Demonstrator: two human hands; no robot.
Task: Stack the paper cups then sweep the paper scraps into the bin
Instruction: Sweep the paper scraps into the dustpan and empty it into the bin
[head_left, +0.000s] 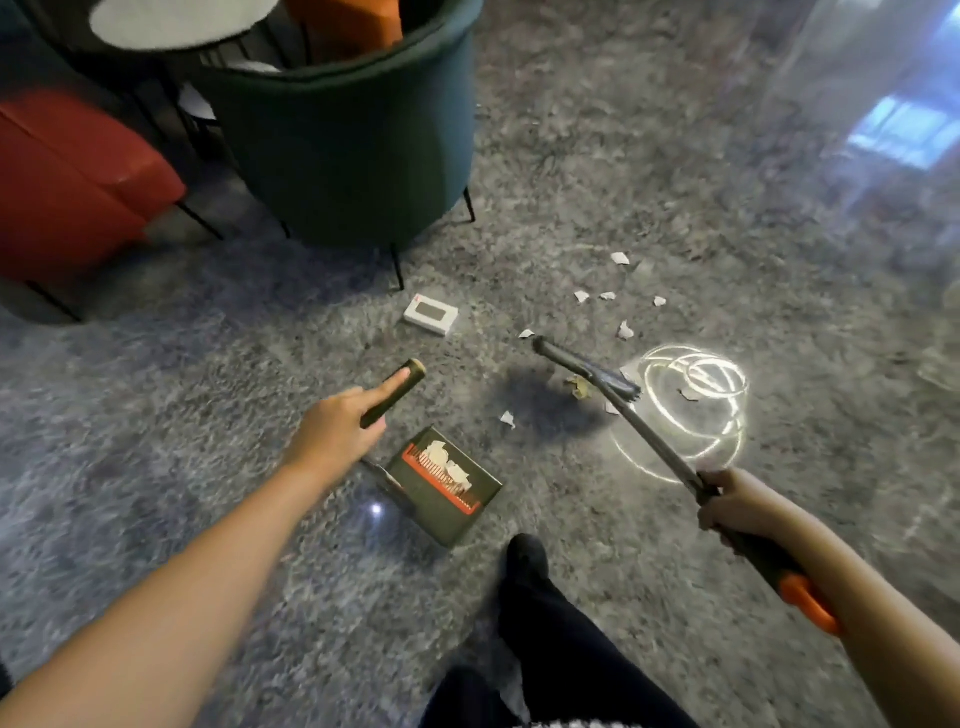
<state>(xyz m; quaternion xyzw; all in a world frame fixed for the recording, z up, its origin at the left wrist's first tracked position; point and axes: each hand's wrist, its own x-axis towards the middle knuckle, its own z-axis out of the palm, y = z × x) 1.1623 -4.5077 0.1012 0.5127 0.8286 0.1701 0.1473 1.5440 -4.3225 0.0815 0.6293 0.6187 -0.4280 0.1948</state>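
On the grey speckled floor (675, 182), the right hand (737, 506) is wrapped tight around the broom (654, 441), whose long handle runs from lower right up to the left, with the brush head by the paper scraps (626, 330). The left hand (332, 431) grips the dustpan handle (393, 393), which points up and right. The dustpan (447, 486) sits below it, between both hands, with a few scraps already inside.

Dark green upholstered tub chair (343, 156) on thin black legs, red padded seat (67, 187) to its left. Small white flat box (431, 314) on speckled grey polished floor (675, 182), just in front of the chair.
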